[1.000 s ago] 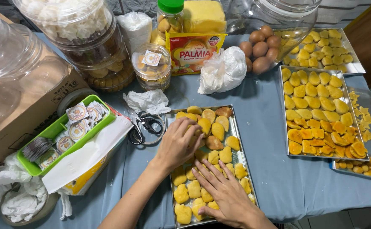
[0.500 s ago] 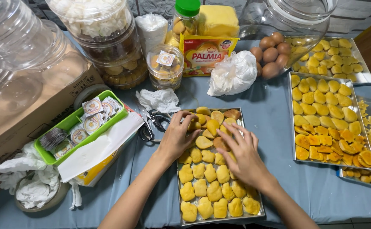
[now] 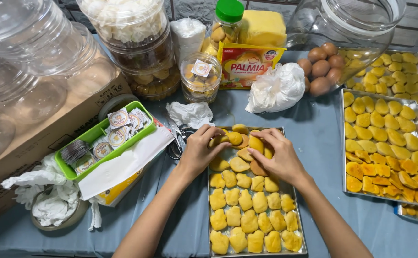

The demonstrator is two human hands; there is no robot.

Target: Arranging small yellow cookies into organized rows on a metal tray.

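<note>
While both forearms reach in from the near edge, the left hand (image 3: 202, 150) and the right hand (image 3: 278, 155) meet over the far end of a rectangular metal baking tray (image 3: 301, 229) that lies on the blue-grey cloth-covered counter (image 3: 314, 129). The left fingers (image 3: 214, 136) are curled, pinching a yellow glazed cookie (image 3: 234, 138) at the tray's far rim; the right fingers (image 3: 266, 138) are bent and partly closed, their tips resting on the loose heap of golden cookies (image 3: 247, 154) directly between the two hands, though whether they actually grip one I cannot tell. Nearer the wrists, the tray holds neat rows of pale yellow shaped cookies (image 3: 249, 217). Just beyond the left fingers lie steel scissors (image 3: 175, 143) and a crumpled white tissue (image 3: 190, 113). Well to the outside of the right fingers sits a second metal tray of oval yellow biscuits (image 3: 386, 143). Beyond both hands are a knotted white plastic bag (image 3: 276, 88), brown eggs (image 3: 321, 67) and a small clear lidded tub (image 3: 200, 76). Outside the left fingers stands a green plastic basket of round labels (image 3: 106, 138).
</note>
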